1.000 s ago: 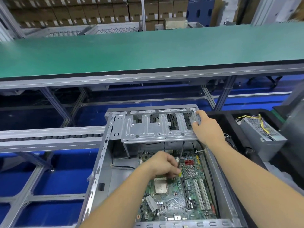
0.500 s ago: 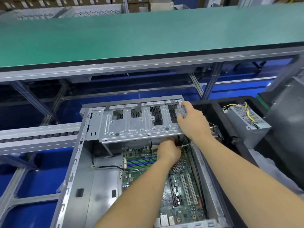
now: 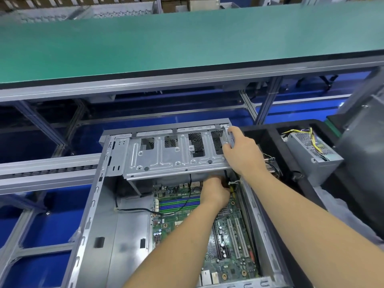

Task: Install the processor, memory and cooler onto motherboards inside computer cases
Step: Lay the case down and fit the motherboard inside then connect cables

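An open grey computer case (image 3: 97,204) lies flat with a green motherboard (image 3: 180,229) inside; its blue and green memory slots (image 3: 178,202) are bare. My right hand (image 3: 243,152) grips the right end of the metal drive cage (image 3: 176,154) at the case's far end. My left hand (image 3: 216,192) reaches under that cage at the board's far right edge. Its fingers are curled around a black cable with a yellow-tipped connector (image 3: 230,189). My left forearm hides the processor socket.
A black tray (image 3: 270,129) on the right holds a grey power supply (image 3: 313,150) with yellow wires. A green conveyor belt (image 3: 187,38) runs across behind the case, with a roller rail (image 3: 47,169) at the left. A loose black cable (image 3: 135,209) crosses the case floor.
My left hand has carried the cable connector from beside the processor socket to the board's far edge under the drive cage. My right hand has kept its hold on the cage.
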A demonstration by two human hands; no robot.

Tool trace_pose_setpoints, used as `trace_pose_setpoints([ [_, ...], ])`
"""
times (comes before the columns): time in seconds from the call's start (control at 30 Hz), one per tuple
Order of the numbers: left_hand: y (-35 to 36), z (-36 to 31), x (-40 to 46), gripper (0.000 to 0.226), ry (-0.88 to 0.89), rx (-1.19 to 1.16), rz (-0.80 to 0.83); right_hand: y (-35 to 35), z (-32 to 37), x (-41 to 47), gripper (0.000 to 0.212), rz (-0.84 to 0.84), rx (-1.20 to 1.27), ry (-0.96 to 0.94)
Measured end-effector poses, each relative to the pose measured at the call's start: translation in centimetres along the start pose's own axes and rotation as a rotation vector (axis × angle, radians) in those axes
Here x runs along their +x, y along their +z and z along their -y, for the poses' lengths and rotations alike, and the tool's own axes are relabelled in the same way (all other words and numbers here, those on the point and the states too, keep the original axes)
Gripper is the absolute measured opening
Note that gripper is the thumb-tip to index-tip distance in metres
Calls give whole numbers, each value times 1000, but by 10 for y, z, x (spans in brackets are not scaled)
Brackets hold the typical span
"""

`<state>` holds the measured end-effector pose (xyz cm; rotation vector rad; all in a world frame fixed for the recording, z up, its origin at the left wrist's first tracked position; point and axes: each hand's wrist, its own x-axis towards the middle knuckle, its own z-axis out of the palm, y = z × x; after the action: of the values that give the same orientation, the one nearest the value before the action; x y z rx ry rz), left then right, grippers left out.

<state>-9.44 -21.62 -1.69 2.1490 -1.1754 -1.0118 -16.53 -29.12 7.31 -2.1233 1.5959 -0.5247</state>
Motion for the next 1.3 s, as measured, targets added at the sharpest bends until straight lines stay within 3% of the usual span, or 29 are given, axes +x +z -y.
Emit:
trace_pose_setpoints([
  [0.1,1,-1,-1,2,-9,6,-10,0,0,0,52,0,0,-1],
  [0.23,1,1,0,3,-15,0,-31,0,0,0,52,-1,1,-1],
  [0.6,4,0,2,26,47,-1,-9,0,0,0,51,-2,4,-14],
  [0.93,5,3,-2,14,148,109,-16,-1,1,-1,51,0,13,-6],
  [1.3,4,3,3,23,142,117,-26,-1,0,-1,51,-4,12,-8],
])
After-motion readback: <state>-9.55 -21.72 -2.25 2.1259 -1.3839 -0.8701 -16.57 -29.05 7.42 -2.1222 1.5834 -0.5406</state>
